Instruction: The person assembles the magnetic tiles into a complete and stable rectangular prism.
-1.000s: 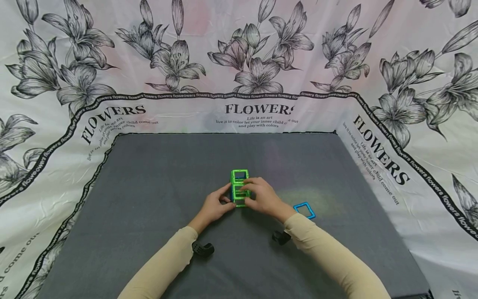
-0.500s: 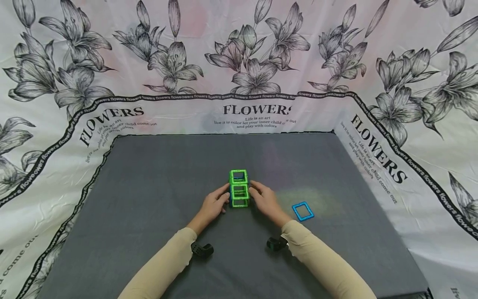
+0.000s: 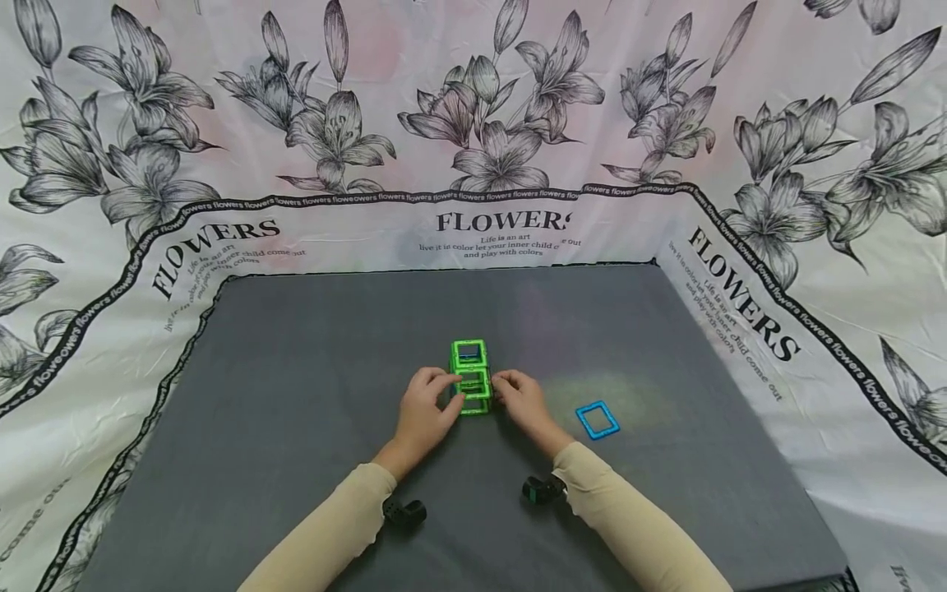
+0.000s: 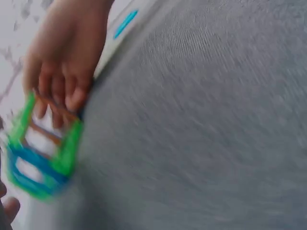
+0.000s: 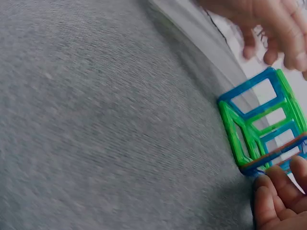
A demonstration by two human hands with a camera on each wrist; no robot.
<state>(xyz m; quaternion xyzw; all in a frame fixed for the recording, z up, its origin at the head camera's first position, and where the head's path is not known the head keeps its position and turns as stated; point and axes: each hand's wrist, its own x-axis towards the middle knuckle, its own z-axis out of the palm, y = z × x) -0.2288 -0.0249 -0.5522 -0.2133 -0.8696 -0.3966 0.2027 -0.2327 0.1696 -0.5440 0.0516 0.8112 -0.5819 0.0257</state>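
A box-like frame of magnetic building tiles (image 3: 470, 376) stands on the grey cloth, green on top, with blue and orange-edged sides in the wrist views. My left hand (image 3: 425, 415) is at its left side, fingers spread over its near left edge in the head view. From the right wrist, the left hand (image 5: 268, 28) appears apart from the tiles. Against the structure's right side rest the fingertips of my right hand (image 3: 524, 403). Its bent fingers (image 5: 268, 203) touch the orange-edged tile there. A single blue square tile (image 3: 598, 420) lies flat to the right.
Grey cloth (image 3: 311, 345) covers the work surface, bordered by a white sheet (image 3: 503, 238) printed with flowers and lettering. Dark wrist devices (image 3: 543, 490) hang under both forearms, close above the cloth.
The right hand moved off the structure's top to its right side. The left hand drew back slightly, then rose over the left edge. The structure stays in about the same place.
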